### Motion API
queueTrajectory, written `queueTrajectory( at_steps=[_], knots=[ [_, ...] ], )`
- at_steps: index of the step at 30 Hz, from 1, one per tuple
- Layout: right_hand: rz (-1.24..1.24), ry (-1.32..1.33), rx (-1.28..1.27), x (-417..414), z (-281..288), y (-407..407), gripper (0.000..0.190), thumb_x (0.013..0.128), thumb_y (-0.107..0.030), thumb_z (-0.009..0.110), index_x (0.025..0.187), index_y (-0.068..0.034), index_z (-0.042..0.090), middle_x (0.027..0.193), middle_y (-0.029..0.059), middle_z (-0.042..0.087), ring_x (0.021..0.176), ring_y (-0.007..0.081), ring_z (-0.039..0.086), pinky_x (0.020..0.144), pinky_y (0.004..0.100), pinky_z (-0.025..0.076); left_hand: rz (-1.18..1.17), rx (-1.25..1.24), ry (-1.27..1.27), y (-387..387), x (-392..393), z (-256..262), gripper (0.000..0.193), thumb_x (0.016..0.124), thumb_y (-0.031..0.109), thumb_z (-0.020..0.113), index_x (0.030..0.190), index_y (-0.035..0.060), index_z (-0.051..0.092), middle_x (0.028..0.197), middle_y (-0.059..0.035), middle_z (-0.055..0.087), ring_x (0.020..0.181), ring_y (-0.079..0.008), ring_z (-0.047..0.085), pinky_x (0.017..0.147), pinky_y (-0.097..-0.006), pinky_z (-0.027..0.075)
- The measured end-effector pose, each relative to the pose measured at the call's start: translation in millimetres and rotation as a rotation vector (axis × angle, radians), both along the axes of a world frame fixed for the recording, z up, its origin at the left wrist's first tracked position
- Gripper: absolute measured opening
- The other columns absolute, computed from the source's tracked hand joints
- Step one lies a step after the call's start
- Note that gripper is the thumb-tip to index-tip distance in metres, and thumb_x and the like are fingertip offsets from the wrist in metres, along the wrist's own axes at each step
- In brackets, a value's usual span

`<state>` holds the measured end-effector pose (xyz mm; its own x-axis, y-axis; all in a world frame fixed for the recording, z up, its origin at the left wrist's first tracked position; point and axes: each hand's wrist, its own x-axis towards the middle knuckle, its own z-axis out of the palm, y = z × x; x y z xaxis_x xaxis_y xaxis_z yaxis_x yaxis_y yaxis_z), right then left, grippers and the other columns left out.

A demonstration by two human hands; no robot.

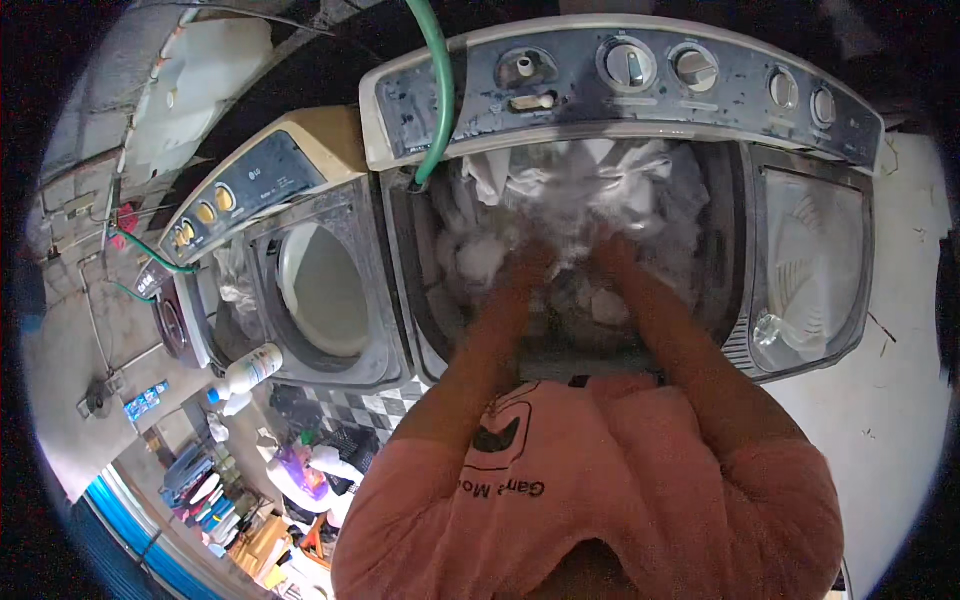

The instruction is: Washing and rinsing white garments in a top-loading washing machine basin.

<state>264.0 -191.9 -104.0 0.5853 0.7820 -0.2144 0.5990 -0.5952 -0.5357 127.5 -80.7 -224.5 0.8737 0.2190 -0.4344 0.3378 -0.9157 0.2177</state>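
Both my hands reach down into the wash tub (731, 247) of a twin-tub washing machine. My left hand (534, 255) and my right hand (613, 247) are close together among wet white laundry (637, 176). Motion blur and the cloth hide my fingers, so their grip does not show. More pale laundry (480, 255) lies at the tub's left side, partly under water. A green hose (442, 90) hangs over the control panel (570, 112) into the tub's back left corner.
Right of the tub is the spin compartment under a translucent lid (814, 255). A second twin-tub machine (382, 330) adjoins on the left, with a white blue-capped bottle (255, 369) at its front. Stacked folded clothes (206, 495) are farther off, lower left. A pale wall (900, 300) bounds the right.
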Motion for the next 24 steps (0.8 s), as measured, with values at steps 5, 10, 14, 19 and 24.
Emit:
queueTrajectory(
  at_steps=[5,10,14,19,24],
  knots=[
    [0.025,0.04,0.158,67.1,-46.1,2.5,0.057,0.083,-0.039,0.069,0.123,-0.002,0.056,0.107,0.0131,0.063,0.089,0.0251,0.06,0.076,0.0391,0.048,0.005,-0.218,0.166,56.7,35.9,6.0,0.035,0.082,0.03,0.062,0.11,0.0091,0.066,0.085,-0.0122,0.066,0.076,-0.0266,0.062,0.067,-0.0386,0.048],
    [-0.001,0.053,0.356,121.9,-68.8,-41.0,0.058,0.081,-0.04,0.071,0.122,-0.001,0.057,0.108,0.0131,0.063,0.088,0.025,0.06,0.076,0.0397,0.049,-0.042,-0.345,0.294,69.9,10.8,58.5,0.037,0.081,0.029,0.063,0.111,0.0085,0.066,0.087,-0.0119,0.067,0.079,-0.0259,0.063,0.07,-0.0361,0.049],
    [0.023,0.089,0.503,71.5,-61.5,-48.1,0.059,0.08,-0.04,0.072,0.122,0.0,0.057,0.108,0.013,0.064,0.087,0.025,0.061,0.077,0.0402,0.049,0.201,-0.69,0.135,51.7,-47.8,108.7,0.05,0.076,0.031,0.07,0.121,0.0107,0.062,0.103,-0.0148,0.065,0.091,-0.0304,0.062,0.081,-0.0406,0.047],
    [-0.158,0.599,0.695,21.4,-114.0,-42.9,0.052,0.083,-0.038,0.061,0.122,-0.005,0.059,0.134,0.0112,0.052,0.109,0.0308,0.057,0.094,0.0466,0.045,-0.036,-0.035,-0.06,3.7,-42.6,66.2,0.071,0.072,0.032,0.075,0.133,0.0087,0.05,0.125,-0.0183,0.054,0.106,-0.0356,0.056,0.088,-0.0493,0.041],
    [-0.131,0.598,0.651,14.8,-34.6,32.6,0.047,0.082,-0.036,0.064,0.116,-0.004,0.061,0.124,0.0113,0.056,0.102,0.0294,0.059,0.089,0.0439,0.046,0.044,0.349,-0.603,-28.2,-44.3,26.9,0.095,0.07,0.031,0.076,0.146,0.0021,0.026,0.125,-0.0216,0.053,0.103,-0.0362,0.057,0.082,-0.0511,0.043]
  ],
)
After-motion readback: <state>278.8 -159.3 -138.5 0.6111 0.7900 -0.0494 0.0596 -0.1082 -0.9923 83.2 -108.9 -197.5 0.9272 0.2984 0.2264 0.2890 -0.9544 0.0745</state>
